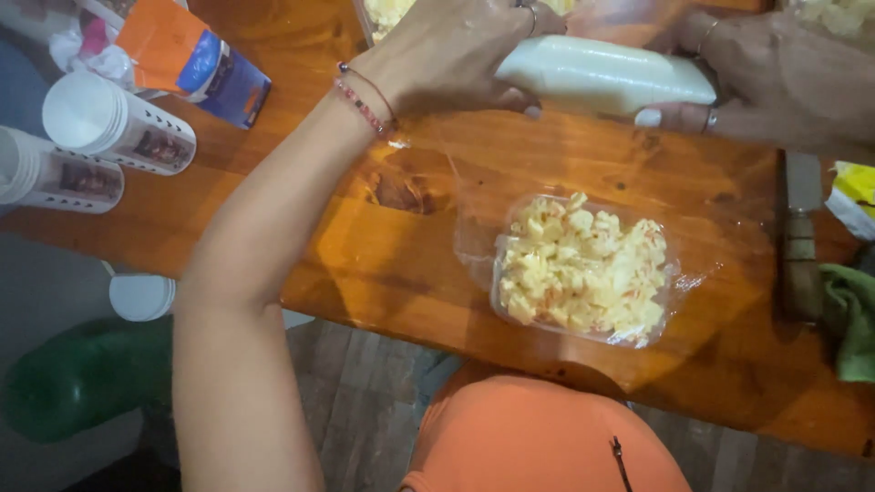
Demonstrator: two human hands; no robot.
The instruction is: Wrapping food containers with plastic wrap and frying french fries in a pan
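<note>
Head view: both hands, left hand (456, 55) and right hand (775, 77), clasp a white plastic-wrapped roll (602, 77) above the orange wooden worktop (383, 237), beyond a clear plastic tray of diced yellow food (583, 269)

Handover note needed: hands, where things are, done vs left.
Left hand grips one end of the white plastic-wrapped roll; right hand holds the other end, above the wooden table.
Clear plastic tray of chopped yellow food sits open on the table, close to the body. A knife lies right of it.
Done: tray looks filled.
Left: tray has no lid or wrap on it; roll not yet over it.
</note>
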